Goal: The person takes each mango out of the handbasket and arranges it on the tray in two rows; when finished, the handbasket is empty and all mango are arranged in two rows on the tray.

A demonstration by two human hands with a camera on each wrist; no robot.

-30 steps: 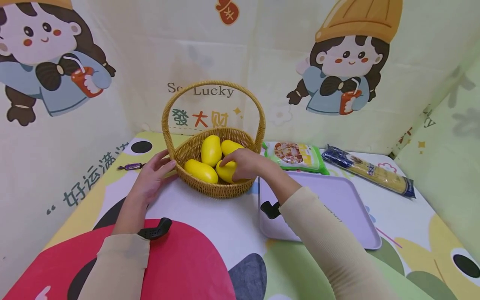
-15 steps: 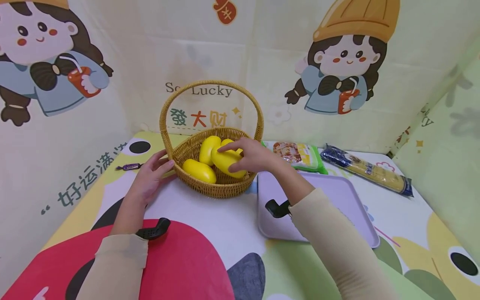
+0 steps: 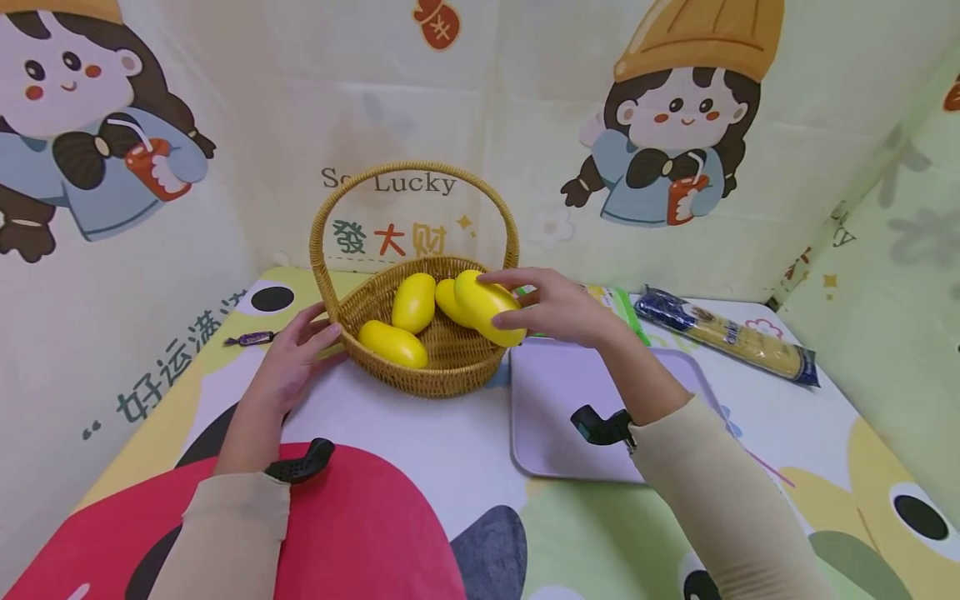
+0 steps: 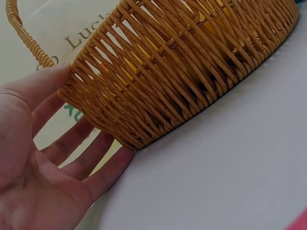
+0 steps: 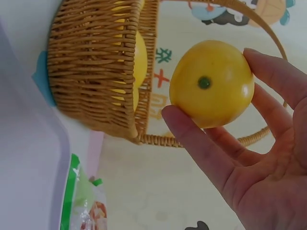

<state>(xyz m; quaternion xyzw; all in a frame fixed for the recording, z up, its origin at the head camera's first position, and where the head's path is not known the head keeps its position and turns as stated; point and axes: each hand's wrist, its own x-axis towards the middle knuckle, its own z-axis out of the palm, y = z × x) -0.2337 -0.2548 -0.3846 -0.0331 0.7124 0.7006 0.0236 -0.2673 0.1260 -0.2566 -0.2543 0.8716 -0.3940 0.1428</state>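
Observation:
In the head view my right hand (image 3: 558,307) pinches a yellow mango (image 3: 489,308) between thumb and fingers, at the right rim of a wicker basket (image 3: 420,379). The right wrist view shows that mango (image 5: 213,91) end-on, with a dark green stem spot, raised above the rim. Several more mangoes lie in the basket, one at the front left (image 3: 393,344) and one behind it (image 3: 413,303). My left hand (image 3: 288,362) rests against the basket's left side. In the left wrist view its thumb touches near the rim and its fairly straight fingers spread along the wall.
A lilac tray (image 3: 555,417) lies right of the basket. Behind it are a green-edged food packet (image 3: 626,312), partly hidden by my right hand, and a pack of spaghetti (image 3: 727,335). A purple-wrapped candy (image 3: 251,338) lies on the left.
My right hand has lifted the mango from among the others and moved it right to the basket's rim. My left hand stays at the basket's side.

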